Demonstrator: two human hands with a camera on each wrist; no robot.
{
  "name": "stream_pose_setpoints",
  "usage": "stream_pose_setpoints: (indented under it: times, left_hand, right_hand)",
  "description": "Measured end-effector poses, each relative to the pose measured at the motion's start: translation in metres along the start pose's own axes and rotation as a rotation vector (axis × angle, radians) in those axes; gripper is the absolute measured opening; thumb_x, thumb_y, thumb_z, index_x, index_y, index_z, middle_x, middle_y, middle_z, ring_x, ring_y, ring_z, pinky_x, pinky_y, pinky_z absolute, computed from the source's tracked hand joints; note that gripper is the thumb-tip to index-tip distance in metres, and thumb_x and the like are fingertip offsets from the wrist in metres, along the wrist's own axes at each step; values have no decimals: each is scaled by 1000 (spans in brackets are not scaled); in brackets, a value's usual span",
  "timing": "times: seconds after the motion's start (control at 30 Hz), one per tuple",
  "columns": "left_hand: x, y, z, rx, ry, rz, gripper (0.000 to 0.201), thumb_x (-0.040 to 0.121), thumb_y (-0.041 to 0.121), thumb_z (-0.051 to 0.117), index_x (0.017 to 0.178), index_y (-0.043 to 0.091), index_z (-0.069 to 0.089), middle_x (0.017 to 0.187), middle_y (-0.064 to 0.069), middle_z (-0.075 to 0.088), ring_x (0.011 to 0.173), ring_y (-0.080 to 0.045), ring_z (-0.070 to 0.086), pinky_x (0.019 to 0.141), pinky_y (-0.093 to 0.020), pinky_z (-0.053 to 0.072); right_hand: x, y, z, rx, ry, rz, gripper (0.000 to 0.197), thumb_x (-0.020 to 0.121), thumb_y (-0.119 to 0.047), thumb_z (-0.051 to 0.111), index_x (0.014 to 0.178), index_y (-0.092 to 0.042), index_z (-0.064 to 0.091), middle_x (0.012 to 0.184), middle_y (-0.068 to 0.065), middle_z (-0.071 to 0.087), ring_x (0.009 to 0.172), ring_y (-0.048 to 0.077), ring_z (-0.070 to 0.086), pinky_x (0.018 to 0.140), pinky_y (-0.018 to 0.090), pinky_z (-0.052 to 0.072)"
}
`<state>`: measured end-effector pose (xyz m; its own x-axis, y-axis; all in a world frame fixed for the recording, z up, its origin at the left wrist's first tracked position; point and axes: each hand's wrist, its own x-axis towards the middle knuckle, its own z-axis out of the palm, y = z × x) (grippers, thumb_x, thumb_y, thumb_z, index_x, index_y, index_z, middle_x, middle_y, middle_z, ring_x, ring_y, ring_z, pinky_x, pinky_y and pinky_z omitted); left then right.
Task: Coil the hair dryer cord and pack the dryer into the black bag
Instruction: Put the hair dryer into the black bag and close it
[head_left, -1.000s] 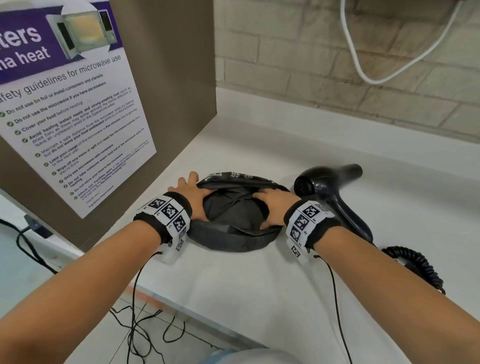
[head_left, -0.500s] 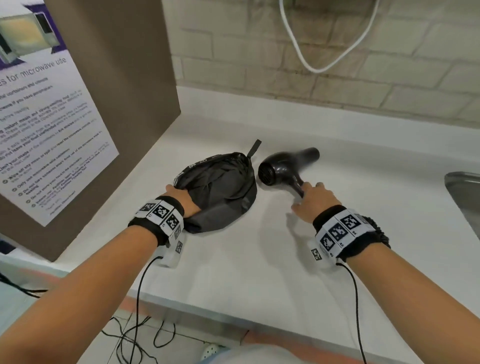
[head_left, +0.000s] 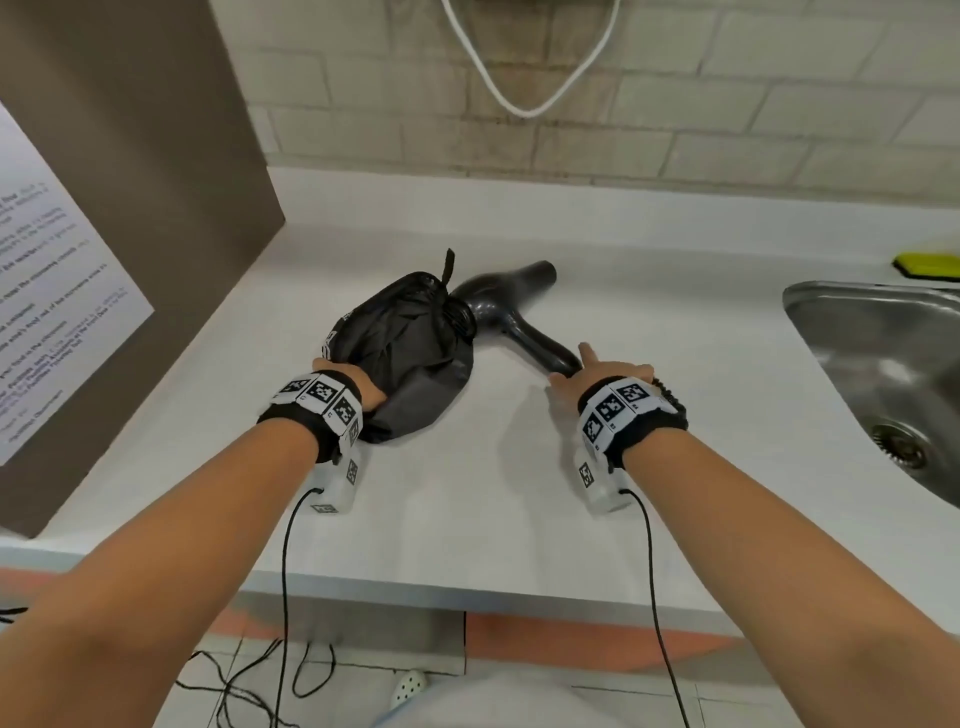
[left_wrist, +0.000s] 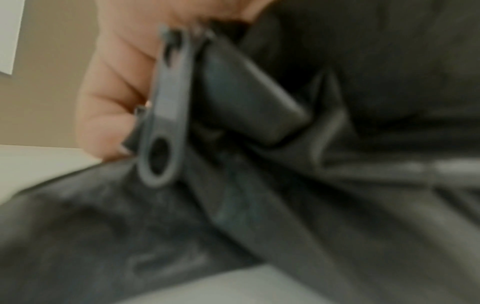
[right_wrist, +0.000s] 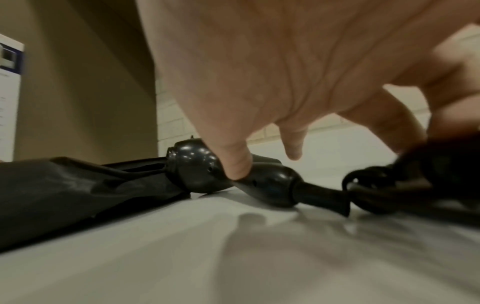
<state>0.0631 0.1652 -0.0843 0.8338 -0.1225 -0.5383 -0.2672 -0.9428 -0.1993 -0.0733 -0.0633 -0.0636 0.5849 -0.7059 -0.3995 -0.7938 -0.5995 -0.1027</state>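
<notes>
On counter (head_left: 467, 493), left hand (head_left: 371, 393) grips black bag (head_left: 410, 353); right hand (head_left: 597, 371) touches dryer (head_left: 498, 306).

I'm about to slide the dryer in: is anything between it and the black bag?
Nothing visible. The rear of the hair dryer touches the black bag; the left hand grips the bag's near edge, the right hand rests on the handle.

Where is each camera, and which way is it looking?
Head: worn on the head, looking down at the counter; both forearms, left hand and right hand show.
Left wrist: on the left wrist, looking along curled fingers at the black bag and its zipper pull.
Right wrist: low over the counter, looking under the palm at the hair dryer.
Shared: head and right wrist both show hair dryer beside black bag.
</notes>
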Motion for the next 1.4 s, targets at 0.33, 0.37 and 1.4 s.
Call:
stream_pose_setpoints:
  times: [0.33, 0.37, 1.4]
  left_hand:
    - [13, 23, 5, 32, 46, 1, 74, 87, 61, 37, 144, 15, 26, 146, -10, 36, 133, -27, 35, 110, -35, 19]
    - [14, 25, 5, 51, 50, 1, 68, 90, 57, 36, 142, 14, 30, 144, -10, 39, 132, -27, 36, 109, -33, 19]
    - [19, 19, 6, 17, 124, 48, 66, 88, 53, 40, 143, 18, 31, 145, -7, 41, 130, -27, 36, 107, -35, 22]
  right_hand:
    - [12, 1, 8, 123, 75, 17, 51, 81, -60, 39, 126, -37, 39, 124, 17, 26, 109, 43, 37, 98, 53, 34]
    - [16, 0, 9, 140, 83, 0, 50, 81, -57, 40, 127, -38, 37, 125, 15, 22, 106, 42, 37, 97, 52, 35]
    - [52, -27, 0, -13, -98, -310, 34, 59, -39, 64, 89, -26, 57, 77, -2, 59, 81, 26, 59, 91, 46, 45]
